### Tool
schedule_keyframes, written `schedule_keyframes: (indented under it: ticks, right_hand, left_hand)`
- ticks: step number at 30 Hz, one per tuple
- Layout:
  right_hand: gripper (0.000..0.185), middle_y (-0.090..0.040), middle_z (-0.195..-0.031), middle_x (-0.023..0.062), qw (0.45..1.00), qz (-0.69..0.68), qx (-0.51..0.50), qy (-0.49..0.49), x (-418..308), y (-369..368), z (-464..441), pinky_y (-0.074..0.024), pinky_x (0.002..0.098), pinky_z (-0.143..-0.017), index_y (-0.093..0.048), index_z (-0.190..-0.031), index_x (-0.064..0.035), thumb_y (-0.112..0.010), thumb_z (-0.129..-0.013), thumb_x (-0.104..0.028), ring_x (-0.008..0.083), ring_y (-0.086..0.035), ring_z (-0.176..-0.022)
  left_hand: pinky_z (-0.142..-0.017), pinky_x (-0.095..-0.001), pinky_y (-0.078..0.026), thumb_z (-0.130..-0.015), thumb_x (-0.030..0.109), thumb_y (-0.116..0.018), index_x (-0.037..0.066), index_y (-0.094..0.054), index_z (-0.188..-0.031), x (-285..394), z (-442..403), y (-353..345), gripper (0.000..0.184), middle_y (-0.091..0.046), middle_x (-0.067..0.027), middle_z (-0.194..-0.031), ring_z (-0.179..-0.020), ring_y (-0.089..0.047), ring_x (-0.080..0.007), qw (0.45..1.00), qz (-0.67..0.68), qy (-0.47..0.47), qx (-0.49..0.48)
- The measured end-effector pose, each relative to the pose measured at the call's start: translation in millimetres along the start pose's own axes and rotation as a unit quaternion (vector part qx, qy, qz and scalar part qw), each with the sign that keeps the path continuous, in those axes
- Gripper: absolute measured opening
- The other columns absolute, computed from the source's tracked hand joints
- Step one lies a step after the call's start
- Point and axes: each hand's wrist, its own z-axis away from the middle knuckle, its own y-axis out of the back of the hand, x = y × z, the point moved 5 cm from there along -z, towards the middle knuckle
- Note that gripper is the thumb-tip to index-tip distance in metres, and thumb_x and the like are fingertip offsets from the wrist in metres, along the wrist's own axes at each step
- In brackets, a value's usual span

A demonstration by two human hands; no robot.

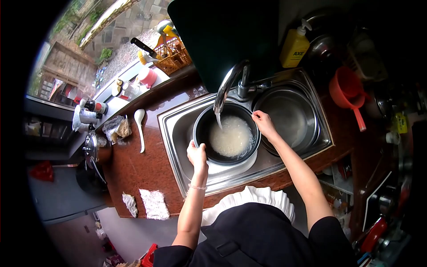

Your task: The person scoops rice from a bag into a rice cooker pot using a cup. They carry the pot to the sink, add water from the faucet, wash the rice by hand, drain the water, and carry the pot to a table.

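A dark round rice cooker pot (202, 155) is held over the left basin of the steel sink (178, 167). Inside it lies white rice (231, 135) in cloudy water. From the chrome faucet (229, 80) a stream of water runs into the pot. My left hand (197, 155) grips the pot's lower left rim, thumb near the edge. My right hand (265, 124) pinches the rim at the right. In the right basin sits a large round metal pan (307, 104), partly behind my right hand and forearm.
Left of the sink are a white ladle (140, 129), a plastic bag (118, 128) and two white cloths (154, 204). A basket of utensils (173, 60) stands by the window. A yellow AXE bottle (294, 46) and a red dipper (347, 91) are at the back right.
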Motion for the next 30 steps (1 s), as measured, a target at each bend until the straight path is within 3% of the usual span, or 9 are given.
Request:
schedule_keyframes:
  ticks: [8,11,12,15,18,22,30]
  right_hand:
    - [0.023,-0.062,-0.075,0.0156,0.998,0.060,-0.016,0.005,6,9,-5,-0.0454,0.0368,-0.063,-0.060,-0.086,-0.0031,-0.055,-0.082,-0.025,0.0302,-0.060,-0.072]
    - [0.018,-0.060,-0.069,0.0140,0.995,0.078,0.069,0.006,-4,27,-13,-0.0450,0.0385,-0.061,-0.059,-0.085,-0.0049,-0.058,-0.080,-0.022,0.0304,-0.059,-0.068]
    - [0.019,-0.060,-0.072,0.0128,0.989,0.084,0.124,0.022,-5,38,-19,-0.0444,0.0391,-0.065,-0.056,-0.091,-0.0060,-0.059,-0.079,-0.021,0.0301,-0.058,-0.073]
    - [0.044,-0.052,-0.107,0.0193,0.963,0.108,0.240,0.058,0,64,-41,-0.0404,0.0383,-0.082,-0.044,-0.115,-0.0023,-0.059,-0.079,-0.023,0.0335,-0.049,-0.100]
    - [0.056,-0.047,-0.116,0.0216,0.963,0.130,0.214,0.094,4,65,-64,-0.0391,0.0376,-0.088,-0.039,-0.122,0.0009,-0.061,-0.077,-0.023,0.0348,-0.047,-0.106]
    - [0.059,-0.054,-0.108,0.0175,0.980,0.114,0.153,0.049,6,47,-76,-0.0408,0.0348,-0.086,-0.040,-0.122,0.0015,-0.066,-0.073,-0.021,0.0287,-0.052,-0.100]
    - [0.061,-0.045,-0.118,0.0200,0.960,0.160,0.198,0.118,-23,33,-58,-0.0373,0.0358,-0.091,-0.038,-0.124,0.0030,-0.065,-0.073,-0.016,0.0343,-0.045,-0.108]
  left_hand:
    - [-0.057,-0.0247,-0.042,-0.062,0.001,-0.053,-0.001,-0.057,-0.080,20,8,-2,0.018,-0.058,-0.0043,-0.063,-0.056,-0.050,-0.0097,0.998,-0.049,-0.033,0.023]
    - [-0.062,-0.0319,-0.045,-0.063,0.004,-0.053,0.001,-0.055,-0.075,46,17,2,0.012,-0.060,-0.0115,-0.065,-0.058,-0.057,-0.0214,0.991,-0.096,-0.065,0.063]
    - [-0.061,-0.0336,-0.045,-0.064,0.004,-0.053,0.001,-0.054,-0.075,47,16,4,0.011,-0.059,-0.0135,-0.064,-0.059,-0.058,-0.0250,0.988,-0.109,-0.086,0.071]
    - [-0.059,-0.0339,-0.044,-0.065,0.004,-0.054,0.000,-0.053,-0.074,53,16,9,0.010,-0.059,-0.0141,-0.063,-0.058,-0.058,-0.0257,0.983,-0.127,-0.105,0.081]
    - [-0.058,-0.0335,-0.044,-0.066,0.004,-0.054,-0.001,-0.053,-0.075,56,15,14,0.011,-0.058,-0.0154,-0.064,-0.057,-0.058,-0.0262,0.979,-0.123,-0.132,0.094]
    - [-0.057,-0.0331,-0.043,-0.065,0.005,-0.055,-0.002,-0.052,-0.076,57,17,22,0.013,-0.057,-0.0158,-0.063,-0.054,-0.055,-0.0239,0.969,-0.141,-0.160,0.123]
    - [-0.053,-0.0316,-0.041,-0.065,0.005,-0.055,-0.002,-0.050,-0.074,53,15,24,0.012,-0.053,-0.0138,-0.057,-0.049,-0.051,-0.0197,0.983,-0.118,-0.122,0.072]
